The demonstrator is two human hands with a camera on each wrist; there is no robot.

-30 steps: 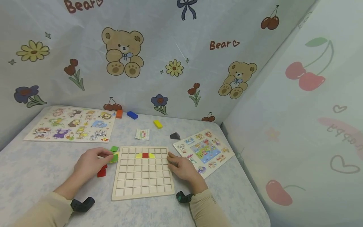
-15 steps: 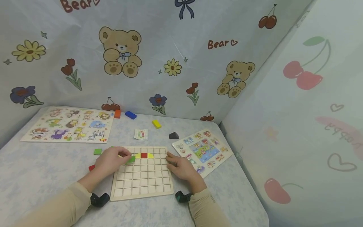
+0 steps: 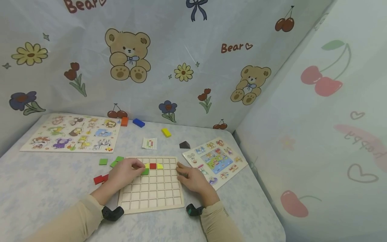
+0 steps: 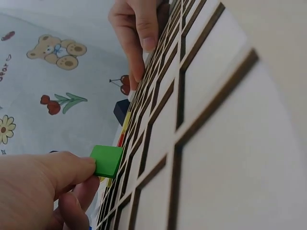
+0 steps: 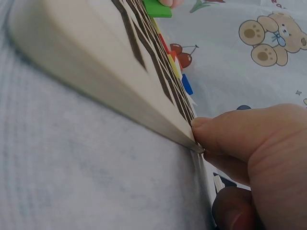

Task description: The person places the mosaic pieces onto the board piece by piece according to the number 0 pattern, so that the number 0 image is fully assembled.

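Note:
A wooden grid board (image 3: 161, 193) lies on the table between both hands. One red tile (image 3: 153, 166) sits in its upper rows, with yellow pieces on either side, the left one partly hidden. My left hand (image 3: 124, 174) pinches a green square tile (image 4: 106, 160) between thumb and finger. The tile is tilted, its edge at the grid just below the left yellow piece (image 3: 147, 165); whether it touches the board I cannot tell. My right hand (image 3: 195, 181) grips the board's right edge, thumb on top, as the right wrist view shows.
Loose green tiles (image 3: 103, 162) and red tiles (image 3: 98, 179) lie left of the board. A small pattern card (image 3: 149, 143) is behind it, with orange, blue, yellow and black blocks (image 3: 184, 145) further around. Two picture puzzles (image 3: 75, 135) lie at back left and right.
My left hand has carried the green tile rightward from beside the board onto its upper left part, then slightly down toward the grid. The right hand stays at the board's edge.

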